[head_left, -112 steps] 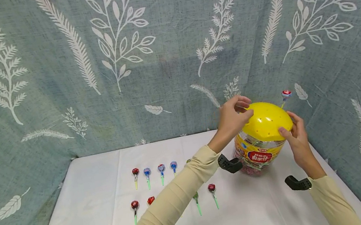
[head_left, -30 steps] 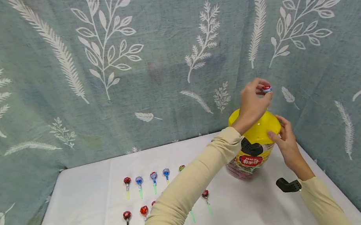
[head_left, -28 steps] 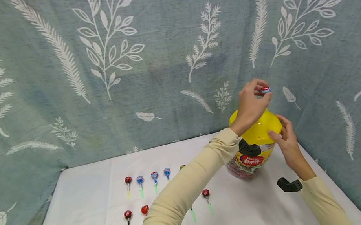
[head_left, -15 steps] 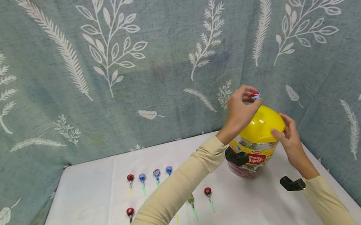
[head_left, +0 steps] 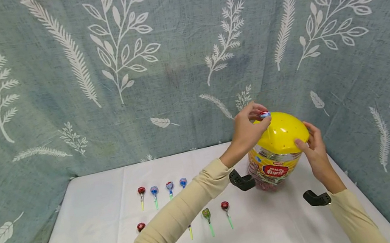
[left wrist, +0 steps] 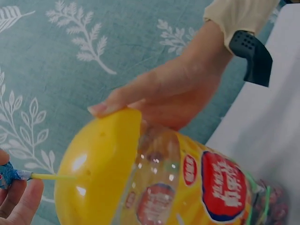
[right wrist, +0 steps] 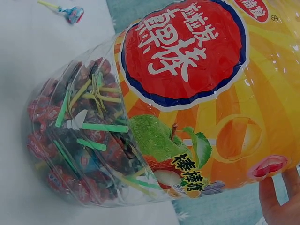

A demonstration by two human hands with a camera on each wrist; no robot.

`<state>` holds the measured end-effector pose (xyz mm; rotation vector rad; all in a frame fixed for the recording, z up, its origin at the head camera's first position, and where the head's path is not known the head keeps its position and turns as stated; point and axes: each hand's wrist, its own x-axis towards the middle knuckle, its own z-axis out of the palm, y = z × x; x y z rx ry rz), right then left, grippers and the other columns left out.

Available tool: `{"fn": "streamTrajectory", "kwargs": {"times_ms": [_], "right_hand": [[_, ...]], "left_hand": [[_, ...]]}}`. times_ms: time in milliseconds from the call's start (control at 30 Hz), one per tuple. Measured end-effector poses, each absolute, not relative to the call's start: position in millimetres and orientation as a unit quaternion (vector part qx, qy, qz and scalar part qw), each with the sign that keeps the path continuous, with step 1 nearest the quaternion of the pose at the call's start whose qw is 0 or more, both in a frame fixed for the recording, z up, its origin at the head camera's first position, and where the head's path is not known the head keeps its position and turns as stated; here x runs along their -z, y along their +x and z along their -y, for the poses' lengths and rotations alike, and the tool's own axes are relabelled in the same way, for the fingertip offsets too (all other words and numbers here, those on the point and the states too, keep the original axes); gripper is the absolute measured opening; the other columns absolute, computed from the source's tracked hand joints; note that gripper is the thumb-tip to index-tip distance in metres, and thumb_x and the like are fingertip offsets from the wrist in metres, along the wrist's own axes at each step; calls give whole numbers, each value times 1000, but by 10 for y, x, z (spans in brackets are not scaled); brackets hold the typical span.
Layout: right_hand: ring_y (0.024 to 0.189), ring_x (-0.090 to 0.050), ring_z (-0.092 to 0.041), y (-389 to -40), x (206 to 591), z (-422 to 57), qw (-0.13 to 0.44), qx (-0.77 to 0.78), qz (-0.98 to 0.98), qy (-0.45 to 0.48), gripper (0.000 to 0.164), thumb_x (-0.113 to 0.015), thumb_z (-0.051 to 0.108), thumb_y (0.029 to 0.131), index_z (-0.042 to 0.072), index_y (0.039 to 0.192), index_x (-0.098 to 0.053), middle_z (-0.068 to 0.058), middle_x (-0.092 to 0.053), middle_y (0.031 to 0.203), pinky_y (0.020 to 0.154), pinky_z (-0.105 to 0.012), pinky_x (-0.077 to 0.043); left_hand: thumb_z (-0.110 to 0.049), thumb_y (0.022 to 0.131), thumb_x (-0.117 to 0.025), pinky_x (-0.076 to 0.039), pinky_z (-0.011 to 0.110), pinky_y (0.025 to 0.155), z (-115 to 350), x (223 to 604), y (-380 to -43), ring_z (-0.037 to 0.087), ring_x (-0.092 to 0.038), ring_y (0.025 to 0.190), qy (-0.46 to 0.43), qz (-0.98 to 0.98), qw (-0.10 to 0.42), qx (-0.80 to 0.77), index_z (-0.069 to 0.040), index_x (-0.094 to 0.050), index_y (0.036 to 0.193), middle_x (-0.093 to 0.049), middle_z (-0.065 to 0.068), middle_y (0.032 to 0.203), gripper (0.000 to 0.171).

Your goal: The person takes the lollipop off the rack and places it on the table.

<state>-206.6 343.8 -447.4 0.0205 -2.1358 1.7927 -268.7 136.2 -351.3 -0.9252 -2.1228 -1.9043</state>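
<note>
A big clear candy jar (head_left: 274, 168) with a yellow-and-red label and a domed yellow lid (head_left: 283, 132) stands on the table, lollipops visible inside its base (right wrist: 75, 140). My left hand (head_left: 248, 129) pinches a lollipop (head_left: 265, 114) with a blue-and-red wrapper at the lid's left side. In the left wrist view, the tip of its yellow stick (left wrist: 51, 176) meets the dotted dome; whether it sits in a hole I cannot tell. My right hand (head_left: 316, 152) grips the jar's right side at the lid, thumb on the yellow rim and fingers behind.
Two rows of wrapped lollipops lie left of the jar, among them a green one (head_left: 206, 213) and a dark red one (head_left: 225, 206). My left sleeve (head_left: 179, 214) hides part of them. A patterned curtain (head_left: 174, 69) hangs behind the white table (head_left: 97, 206).
The lollipop that stood at the lid's back right is now in my left hand, carried left and down to the lid's left side. My right hand keeps its grip on the jar.
</note>
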Motion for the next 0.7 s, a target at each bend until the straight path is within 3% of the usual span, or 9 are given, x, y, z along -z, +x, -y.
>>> {"fn": "streamTrajectory", "kwargs": {"times_ms": [200,500,700], "right_hand": [[115,-43,-10,-2051,4454,-3422,174,-634,754,3,63,-54,19,96,18,148,-18,-12,-35,143,91,-11,-37],[116,-43,-10,-2050,4449,-3396,180,-636,751,8,63,-54,16,96,17,148,-18,-9,-36,142,92,-10,-37],[114,-44,-9,-2047,4469,-3406,179,-638,749,5,63,-54,17,96,18,148,-17,-8,-37,141,92,-10,-37]], "left_hand": [[-10,87,-67,-53,23,68,-1216,3643,-2709,16,-59,86,-283,712,47,640,-7,-61,103,-60,6,99,18],[-3,88,-62,-54,24,68,-916,3574,-2520,28,-61,90,-259,717,22,647,6,-59,108,-59,21,103,22],[-4,88,-64,-57,34,65,-826,3777,-2584,31,-62,88,-249,700,-14,669,6,-58,109,-57,22,105,24]]}}
